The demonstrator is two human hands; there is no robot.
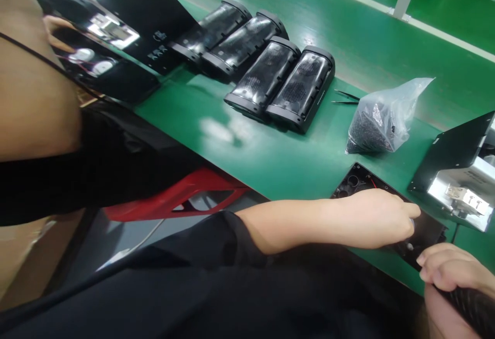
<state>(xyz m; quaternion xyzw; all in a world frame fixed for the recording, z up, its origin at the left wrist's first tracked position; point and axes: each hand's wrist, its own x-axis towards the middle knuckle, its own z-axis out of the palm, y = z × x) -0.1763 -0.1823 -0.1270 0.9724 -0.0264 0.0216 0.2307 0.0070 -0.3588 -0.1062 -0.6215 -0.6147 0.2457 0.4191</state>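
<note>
On the worktop (270, 168), the black housing (427, 226) looked light, stiff, best held by its edges; your left hand (382, 218) curled over it, grip unclear, while your right hand (448, 268) clasped a ribbed handle (469, 304).

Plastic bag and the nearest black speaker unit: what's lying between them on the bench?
Tweezers, with their prongs toward the speaker unit and their other end by the plastic bag. The head view shows this.
</note>
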